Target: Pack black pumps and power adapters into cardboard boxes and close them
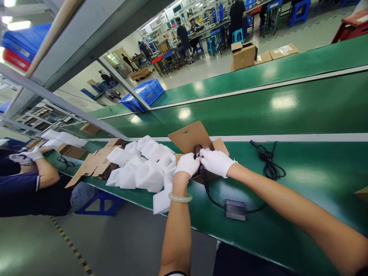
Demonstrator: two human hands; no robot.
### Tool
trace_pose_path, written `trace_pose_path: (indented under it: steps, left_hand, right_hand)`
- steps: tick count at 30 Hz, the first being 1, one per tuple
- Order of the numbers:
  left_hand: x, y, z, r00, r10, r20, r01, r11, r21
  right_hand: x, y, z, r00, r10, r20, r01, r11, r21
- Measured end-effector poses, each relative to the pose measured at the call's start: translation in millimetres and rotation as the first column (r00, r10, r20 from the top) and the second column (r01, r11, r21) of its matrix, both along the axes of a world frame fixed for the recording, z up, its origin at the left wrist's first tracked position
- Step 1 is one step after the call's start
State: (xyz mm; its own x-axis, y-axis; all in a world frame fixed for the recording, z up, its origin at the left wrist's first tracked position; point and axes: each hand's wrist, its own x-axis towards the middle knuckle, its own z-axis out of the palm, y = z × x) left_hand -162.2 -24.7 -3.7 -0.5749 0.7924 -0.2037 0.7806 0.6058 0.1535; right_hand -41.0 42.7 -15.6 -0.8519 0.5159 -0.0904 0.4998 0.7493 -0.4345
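Observation:
My left hand (187,165), in a white glove, is closed over a black cable (206,182) at the mouth of an open cardboard box (192,136). My right hand (215,161), gloved too, pinches at the same spot, its fingertips close to the left ones. A loop of the cable rises between them, in front of the raised lid. From there the cable runs down to a dark power adapter (235,209) lying on the green bench below my right forearm. The fingers partly hide the box's inside and the exact grip.
White foam pieces (149,174) are heaped left of the box, beside flattened cardboard (99,161). A coiled black cable (271,165) lies to the right. A blue crate (146,94) stands behind. A co-worker's gloved hand (33,154) is at far left.

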Motion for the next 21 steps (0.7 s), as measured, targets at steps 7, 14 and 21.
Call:
trace_pose_path:
  steps: [7, 14, 21]
  left_hand:
    - [9, -40, -0.8, 0.994, -0.066, -0.088, 0.079, 0.985, 0.155]
    - [-8, -47, -17.5, 0.960, -0.253, -0.122, 0.274, 0.938, 0.210]
    - [-23, -84, -32.7, 0.949, -0.246, -0.197, 0.313, 0.814, 0.490]
  right_hand:
    - [-7, -10, -9.1, 0.992, -0.020, -0.125, 0.038, 0.989, 0.142]
    - [-31, 2, -25.2, 0.916, 0.377, -0.135, -0.295, 0.864, 0.407]
    - [-73, 2, 6.2, 0.831, 0.517, 0.205, -0.556, 0.767, 0.320]
